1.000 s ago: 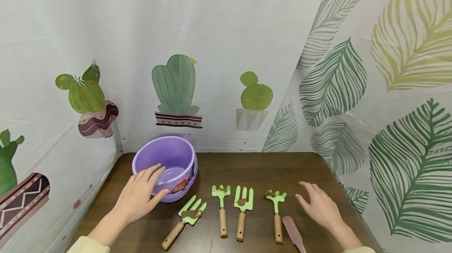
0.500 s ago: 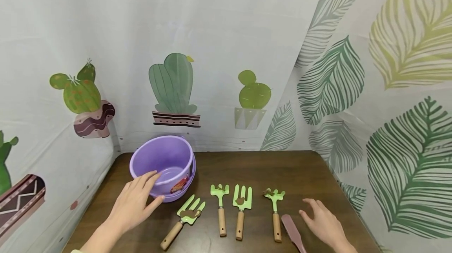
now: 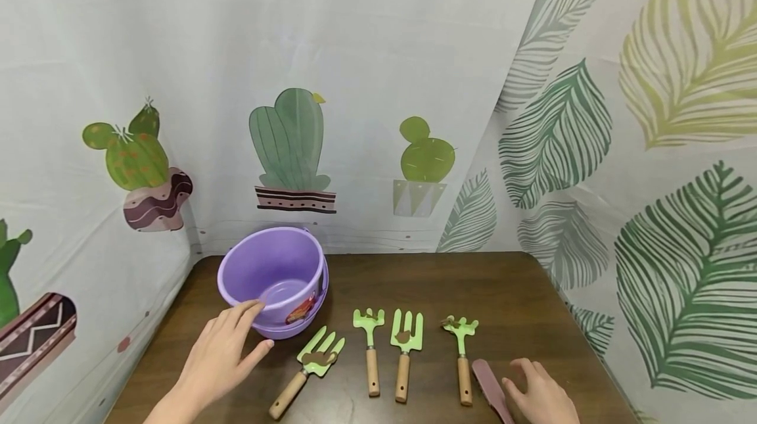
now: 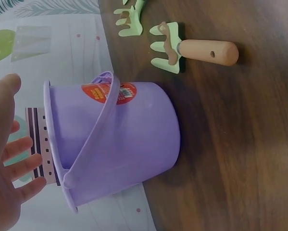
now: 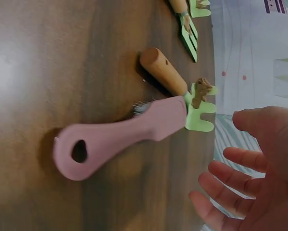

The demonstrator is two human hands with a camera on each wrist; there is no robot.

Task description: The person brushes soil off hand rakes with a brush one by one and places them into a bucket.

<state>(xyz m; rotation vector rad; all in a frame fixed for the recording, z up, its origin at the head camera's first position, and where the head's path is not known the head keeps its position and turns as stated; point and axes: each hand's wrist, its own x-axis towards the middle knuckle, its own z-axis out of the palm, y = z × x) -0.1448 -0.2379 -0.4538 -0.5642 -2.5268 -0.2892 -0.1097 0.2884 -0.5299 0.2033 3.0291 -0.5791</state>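
My left hand point(image 3: 215, 355) is in front of the purple bucket point(image 3: 272, 256), its spread fingers near the rim. In the left wrist view a small gap shows between those fingers and the bucket point(image 4: 134, 139). My right hand point(image 3: 541, 394) hovers just right of a pink brush point(image 3: 491, 384), fingers loosely bent and holding nothing. The right wrist view shows the brush point(image 5: 110, 142) with its bristles facing down and a hole in its handle end. Left of the brush lies a green hand rake point(image 3: 463, 358) with a wooden handle and brown dirt on its tines.
Between the hands, a green garden fork point(image 3: 304, 371), a small hand rake point(image 3: 370, 352) and another fork point(image 3: 407, 355) lie on the dark wooden table point(image 3: 426, 279), all with brown smears. A printed curtain point(image 3: 367, 82) hangs behind the table and along its sides.
My right hand has come down and closer to the brush. The left hand has drawn back slightly from over the bucket's rim. Bucket and tools lie where they were.
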